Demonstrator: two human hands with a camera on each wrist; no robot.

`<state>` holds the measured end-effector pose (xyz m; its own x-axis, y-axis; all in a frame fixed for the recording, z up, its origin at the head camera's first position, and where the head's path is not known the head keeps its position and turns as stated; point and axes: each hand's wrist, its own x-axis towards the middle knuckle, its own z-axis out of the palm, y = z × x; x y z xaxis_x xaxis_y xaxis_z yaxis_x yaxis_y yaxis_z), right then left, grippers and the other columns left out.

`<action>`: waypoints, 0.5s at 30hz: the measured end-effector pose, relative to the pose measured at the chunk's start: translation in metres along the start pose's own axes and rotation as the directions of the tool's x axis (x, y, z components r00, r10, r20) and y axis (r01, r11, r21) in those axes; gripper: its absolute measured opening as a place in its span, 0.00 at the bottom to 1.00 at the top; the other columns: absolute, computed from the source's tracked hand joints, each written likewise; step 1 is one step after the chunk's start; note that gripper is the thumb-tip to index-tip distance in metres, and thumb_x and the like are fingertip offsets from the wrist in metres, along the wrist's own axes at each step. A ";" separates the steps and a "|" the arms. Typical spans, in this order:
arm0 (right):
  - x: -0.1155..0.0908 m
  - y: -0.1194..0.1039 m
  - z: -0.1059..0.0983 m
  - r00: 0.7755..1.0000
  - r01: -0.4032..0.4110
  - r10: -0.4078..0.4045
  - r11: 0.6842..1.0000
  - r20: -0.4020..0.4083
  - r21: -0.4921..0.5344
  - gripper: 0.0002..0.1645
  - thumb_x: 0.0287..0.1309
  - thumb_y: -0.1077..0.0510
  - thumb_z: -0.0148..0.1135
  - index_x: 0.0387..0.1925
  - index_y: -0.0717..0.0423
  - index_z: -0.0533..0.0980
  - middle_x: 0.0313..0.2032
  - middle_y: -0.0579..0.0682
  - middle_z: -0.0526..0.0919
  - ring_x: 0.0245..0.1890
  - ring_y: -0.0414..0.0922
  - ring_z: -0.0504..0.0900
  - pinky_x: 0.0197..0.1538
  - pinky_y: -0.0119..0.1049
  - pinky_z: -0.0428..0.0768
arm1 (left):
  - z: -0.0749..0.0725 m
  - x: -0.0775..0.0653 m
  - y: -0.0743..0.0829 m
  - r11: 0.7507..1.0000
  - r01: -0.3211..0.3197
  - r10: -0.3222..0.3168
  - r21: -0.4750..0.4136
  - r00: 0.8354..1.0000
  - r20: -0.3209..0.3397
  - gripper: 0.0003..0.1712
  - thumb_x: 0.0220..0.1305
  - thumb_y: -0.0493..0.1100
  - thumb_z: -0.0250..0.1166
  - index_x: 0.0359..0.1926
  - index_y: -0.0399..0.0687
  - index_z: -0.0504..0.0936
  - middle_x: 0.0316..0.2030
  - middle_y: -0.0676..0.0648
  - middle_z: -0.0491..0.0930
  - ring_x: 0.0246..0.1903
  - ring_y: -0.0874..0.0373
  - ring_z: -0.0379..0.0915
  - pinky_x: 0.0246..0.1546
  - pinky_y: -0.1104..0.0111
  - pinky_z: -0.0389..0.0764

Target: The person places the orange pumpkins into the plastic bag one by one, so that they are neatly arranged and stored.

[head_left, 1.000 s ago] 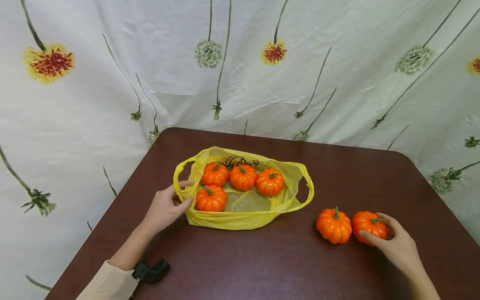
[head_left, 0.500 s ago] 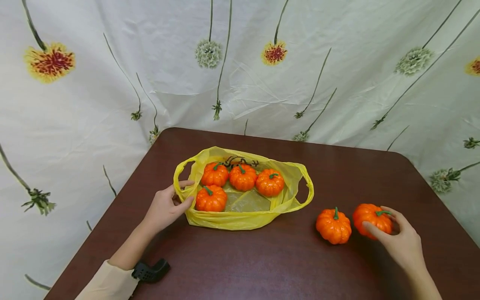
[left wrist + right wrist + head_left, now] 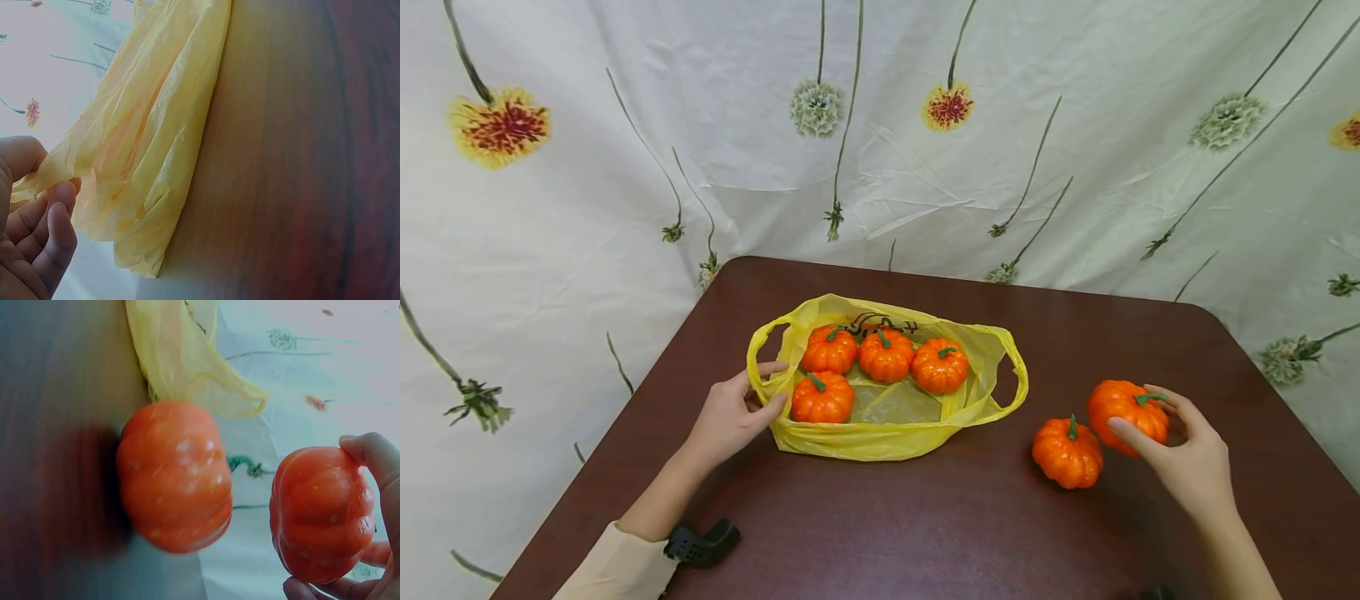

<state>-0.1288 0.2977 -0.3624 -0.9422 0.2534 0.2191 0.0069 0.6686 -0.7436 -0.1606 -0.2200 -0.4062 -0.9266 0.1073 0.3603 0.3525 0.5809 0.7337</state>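
My left hand [image 3: 727,419] pinches the left handle side of a yellow plastic bag [image 3: 872,442], which stands with its mouth spread wide. Inside the bag lie several small orange pumpkins [image 3: 886,356] with green stems. On the right, my right hand [image 3: 1195,450] grips another pumpkin [image 3: 1126,414] between thumb and fingers, raised off the table. Just left of and below it, one more pumpkin [image 3: 1067,454] rests on the table. The right wrist view shows the held pumpkin [image 3: 322,515] apart from the resting one [image 3: 175,478]. The left wrist view shows thumb and fingers on the bunched plastic [image 3: 144,137].
Everything stands on a dark brown table [image 3: 910,525] with rounded far corners. Behind it hangs a white cloth [image 3: 925,183] printed with flowers. A black wrist strap [image 3: 702,543] sits on the left forearm. The bag's right handle loop [image 3: 1018,375] sticks out toward the loose pumpkin.
My right hand has lifted its pumpkin off the table and brought it slightly left, close above the resting one. The left hand and the bag stay put.
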 end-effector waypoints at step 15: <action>0.000 -0.039 0.018 0.988 0.141 -0.143 0.989 0.054 0.041 0.35 0.52 0.50 0.74 0.61 0.49 0.73 0.50 0.46 0.77 0.39 0.36 0.74 0.33 0.28 0.72 | 0.001 0.000 0.000 1.000 -0.007 0.007 0.008 1.000 -0.005 0.22 0.58 0.36 0.68 0.54 0.37 0.79 0.21 0.51 0.74 0.17 0.62 0.65 0.20 0.71 0.72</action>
<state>-0.1351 0.2594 -0.3447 -0.9502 0.1174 0.2886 -0.1394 0.6682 -0.7308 -0.1610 -0.2196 -0.4067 -0.9235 0.1074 0.3682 0.3579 0.5863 0.7268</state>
